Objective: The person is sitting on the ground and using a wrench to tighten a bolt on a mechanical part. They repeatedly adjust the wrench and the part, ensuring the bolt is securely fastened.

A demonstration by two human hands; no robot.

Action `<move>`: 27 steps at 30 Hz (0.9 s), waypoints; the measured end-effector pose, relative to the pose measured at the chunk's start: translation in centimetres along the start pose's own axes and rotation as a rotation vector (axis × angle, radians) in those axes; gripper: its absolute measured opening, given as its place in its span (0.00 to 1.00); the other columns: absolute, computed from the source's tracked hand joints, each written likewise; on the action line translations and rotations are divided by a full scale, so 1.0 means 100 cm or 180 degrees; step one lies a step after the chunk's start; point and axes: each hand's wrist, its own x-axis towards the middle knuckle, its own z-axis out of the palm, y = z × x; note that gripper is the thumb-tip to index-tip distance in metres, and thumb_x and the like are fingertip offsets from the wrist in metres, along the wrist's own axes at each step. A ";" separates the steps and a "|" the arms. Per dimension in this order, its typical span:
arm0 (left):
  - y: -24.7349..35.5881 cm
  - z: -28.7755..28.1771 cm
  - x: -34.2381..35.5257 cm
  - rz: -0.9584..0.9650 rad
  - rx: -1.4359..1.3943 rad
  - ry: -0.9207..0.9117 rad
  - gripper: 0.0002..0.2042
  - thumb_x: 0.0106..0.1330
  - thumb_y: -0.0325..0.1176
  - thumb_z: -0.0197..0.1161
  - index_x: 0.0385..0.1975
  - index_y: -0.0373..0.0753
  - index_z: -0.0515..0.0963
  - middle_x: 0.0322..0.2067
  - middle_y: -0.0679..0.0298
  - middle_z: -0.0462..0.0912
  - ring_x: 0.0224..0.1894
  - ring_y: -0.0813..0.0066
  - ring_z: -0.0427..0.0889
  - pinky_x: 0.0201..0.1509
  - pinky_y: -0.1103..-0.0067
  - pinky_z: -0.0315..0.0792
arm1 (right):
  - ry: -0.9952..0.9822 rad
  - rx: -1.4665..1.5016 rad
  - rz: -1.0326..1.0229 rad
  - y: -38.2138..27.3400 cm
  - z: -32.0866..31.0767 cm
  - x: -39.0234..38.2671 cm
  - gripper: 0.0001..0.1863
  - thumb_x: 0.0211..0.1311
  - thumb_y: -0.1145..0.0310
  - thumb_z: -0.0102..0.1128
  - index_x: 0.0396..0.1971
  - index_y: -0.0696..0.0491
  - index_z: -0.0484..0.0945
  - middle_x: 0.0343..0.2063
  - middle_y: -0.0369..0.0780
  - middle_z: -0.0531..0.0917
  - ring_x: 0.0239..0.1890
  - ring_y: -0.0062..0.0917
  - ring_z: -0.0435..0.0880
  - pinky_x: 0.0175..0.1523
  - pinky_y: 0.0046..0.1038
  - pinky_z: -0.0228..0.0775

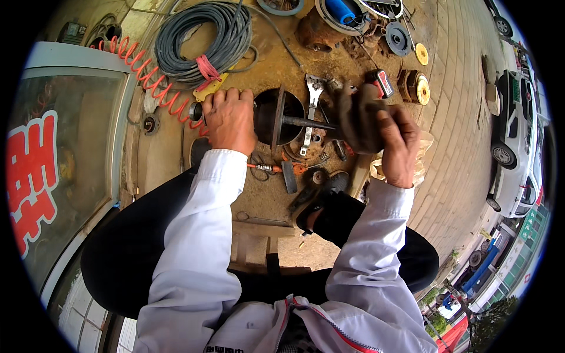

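Note:
My left hand (229, 120) is closed around the left part of a dark metal shaft assembly. A silvery end sticks out left of the fist. Right of it, a round flange (278, 120) is seen nearly edge-on, and a thin shaft (309, 122) runs on from it to the right. My right hand (401, 141) holds a dark brown, lobed, dirty piece (360, 120) at the shaft's right tip; its kind is unclear, and whether it touches the shaft cannot be told. An adjustable wrench (312, 106) lies below the shaft, and a hammer (289, 176) lies nearer me.
A coiled black hose (203, 44) and a red spiral air hose (156, 82) lie far left, beside a glass door (70, 147). Rusty housings (321, 32), a grey disc (398, 39) and a copper-coloured winding (412, 85) sit far right. White cars (518, 141) stand beyond the paving.

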 end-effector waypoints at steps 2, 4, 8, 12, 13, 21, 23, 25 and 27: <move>0.002 0.003 0.002 -0.0018 -0.0038 -0.0006 0.23 0.43 0.23 0.75 0.44 0.41 0.81 0.43 0.58 0.81 0.54 0.57 0.77 0.65 0.62 0.64 | -0.0668 -0.0700 -0.0107 -0.001 0.030 -0.003 0.07 0.67 0.71 0.65 0.34 0.60 0.83 0.24 0.37 0.80 0.28 0.16 0.74 0.33 0.25 0.68; 0.005 0.002 0.003 0.0028 -0.0057 0.0031 0.23 0.44 0.24 0.74 0.45 0.42 0.81 0.43 0.59 0.81 0.54 0.57 0.77 0.65 0.63 0.64 | -0.1004 -0.1167 -0.1045 0.015 0.056 -0.005 0.08 0.60 0.74 0.70 0.37 0.59 0.82 0.28 0.45 0.81 0.29 0.37 0.82 0.36 0.37 0.73; 0.001 0.007 0.001 -0.0017 -0.0067 0.0205 0.26 0.37 0.22 0.77 0.42 0.43 0.80 0.42 0.60 0.80 0.53 0.56 0.77 0.65 0.63 0.64 | -0.1425 -0.2630 -0.2061 0.003 0.073 -0.012 0.08 0.53 0.73 0.68 0.34 0.54 0.83 0.36 0.44 0.78 0.37 0.42 0.80 0.46 0.41 0.76; 0.000 0.008 -0.001 -0.0038 -0.0079 0.0248 0.25 0.39 0.22 0.76 0.42 0.43 0.80 0.41 0.61 0.80 0.52 0.57 0.77 0.65 0.63 0.64 | -0.1372 -0.2876 -0.2437 0.035 0.081 0.002 0.13 0.54 0.72 0.66 0.41 0.54 0.80 0.37 0.45 0.78 0.39 0.42 0.80 0.46 0.40 0.77; 0.001 0.008 0.000 -0.0033 -0.0071 0.0241 0.25 0.39 0.22 0.76 0.42 0.43 0.80 0.41 0.61 0.80 0.52 0.57 0.77 0.64 0.63 0.64 | -0.1392 -0.2791 -0.2321 0.048 0.082 0.002 0.14 0.55 0.72 0.65 0.43 0.55 0.80 0.37 0.45 0.78 0.39 0.42 0.81 0.46 0.40 0.77; 0.001 0.008 -0.001 -0.0053 -0.0095 0.0300 0.22 0.43 0.20 0.72 0.41 0.42 0.81 0.41 0.60 0.81 0.51 0.56 0.77 0.64 0.63 0.64 | -0.2522 -0.2455 -0.1278 0.043 0.079 0.042 0.14 0.64 0.62 0.69 0.40 0.57 0.82 0.27 0.46 0.83 0.40 0.45 0.85 0.42 0.42 0.77; 0.000 0.005 -0.002 -0.0048 -0.0085 0.0284 0.22 0.43 0.20 0.72 0.42 0.42 0.80 0.41 0.60 0.81 0.52 0.56 0.77 0.65 0.63 0.64 | -0.3034 -0.1469 -0.0146 0.039 0.083 0.064 0.19 0.67 0.54 0.70 0.40 0.57 0.88 0.28 0.43 0.89 0.33 0.31 0.87 0.41 0.35 0.77; 0.006 0.007 0.001 0.0015 -0.0155 0.0269 0.22 0.43 0.21 0.73 0.42 0.42 0.80 0.42 0.60 0.81 0.52 0.56 0.77 0.65 0.63 0.64 | -0.3412 -0.1461 0.0715 0.042 0.078 0.094 0.19 0.65 0.55 0.72 0.41 0.59 0.88 0.30 0.42 0.89 0.32 0.26 0.85 0.41 0.32 0.76; 0.005 0.006 0.001 0.0000 -0.0153 0.0278 0.22 0.43 0.21 0.73 0.41 0.42 0.80 0.42 0.60 0.81 0.52 0.56 0.77 0.64 0.63 0.65 | -0.3595 -0.1110 0.1404 0.047 0.079 0.108 0.20 0.64 0.54 0.73 0.38 0.59 0.87 0.28 0.43 0.87 0.29 0.25 0.82 0.40 0.32 0.75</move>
